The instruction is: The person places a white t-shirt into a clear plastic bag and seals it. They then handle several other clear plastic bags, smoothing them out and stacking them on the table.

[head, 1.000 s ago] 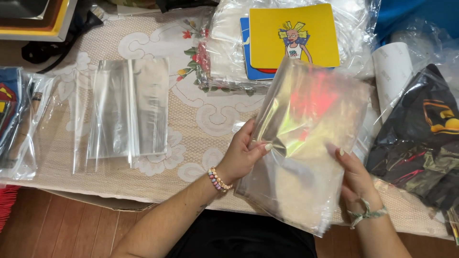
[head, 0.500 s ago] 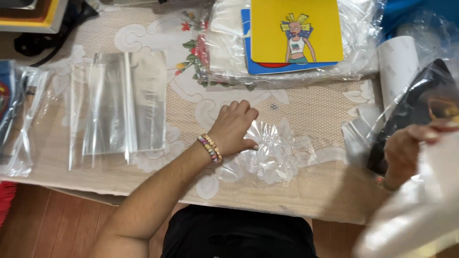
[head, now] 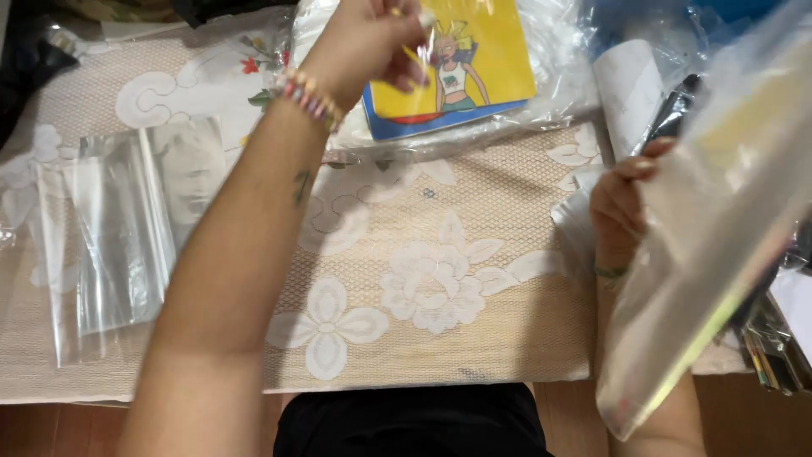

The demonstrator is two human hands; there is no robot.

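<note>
Nearest you, your right hand (head: 622,211) is closed on a large clear plastic sleeve (head: 710,237) with something flat and shiny inside it. You pinch it by the upper edge only, thumb and fingers clamped on the film, and the rest hangs down past the near edge of the lace tablecloth (head: 440,288). That grip looks thin for such a long bag: the smooth film could slide out of your fingers, or the flat piece inside could slip toward the low end and tip out over the floor side of the tablecloth.

On the far left part of the tablecloth lies a stack of empty clear bags (head: 127,228), flat and untouched. Your left forearm crosses just to the right of it, and a careless sweep back could drag those bags off the near edge.

Farther out, beyond the tablecloth's middle, your left hand (head: 364,42) hovers over a yellow printed card (head: 461,59) that lies on a pile of plastic wrapping (head: 558,85). The fingers are curled together as if pinching something small at the card's top; I cannot tell if they hold the card itself or a scrap of film. If you lift here with a half grip, the card may slide off the slick pile.
</note>
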